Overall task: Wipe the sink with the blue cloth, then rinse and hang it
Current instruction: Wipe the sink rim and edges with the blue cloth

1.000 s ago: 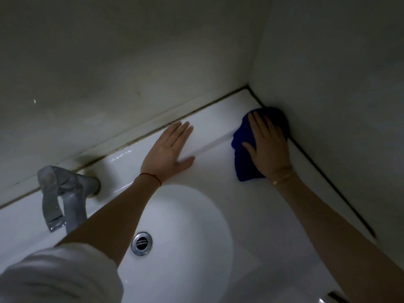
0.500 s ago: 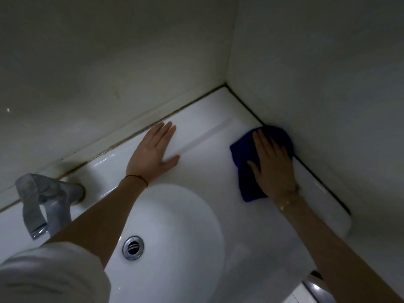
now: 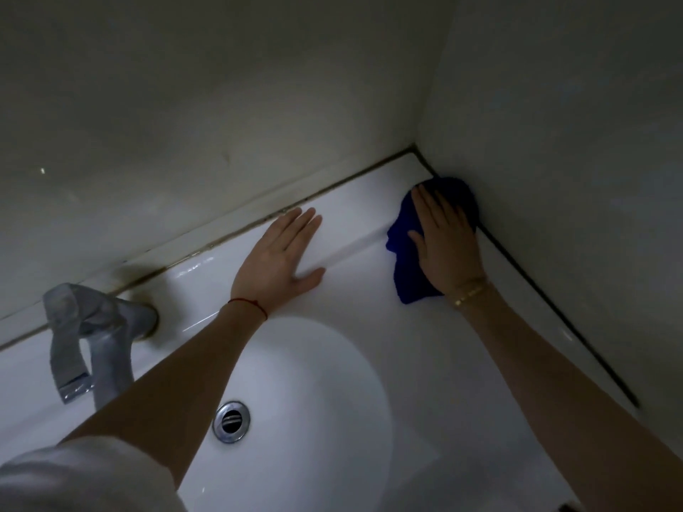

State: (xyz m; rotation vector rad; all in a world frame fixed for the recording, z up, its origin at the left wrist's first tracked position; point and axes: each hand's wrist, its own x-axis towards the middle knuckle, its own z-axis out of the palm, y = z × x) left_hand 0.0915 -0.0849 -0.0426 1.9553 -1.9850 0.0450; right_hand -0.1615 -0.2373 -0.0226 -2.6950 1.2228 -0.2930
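Your right hand presses flat, fingers straight, on the blue cloth, which lies on the sink ledge against the side wall near the back corner. Your left hand rests open-palmed on the rear ledge, right of the tap.

bathroom | white sink, metal tap, drain, plain walls

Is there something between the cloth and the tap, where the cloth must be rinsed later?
Yes. The left hand lies flat on the sink ledge, between the cloth under the right hand and the tap. Its forearm crosses the basin too.
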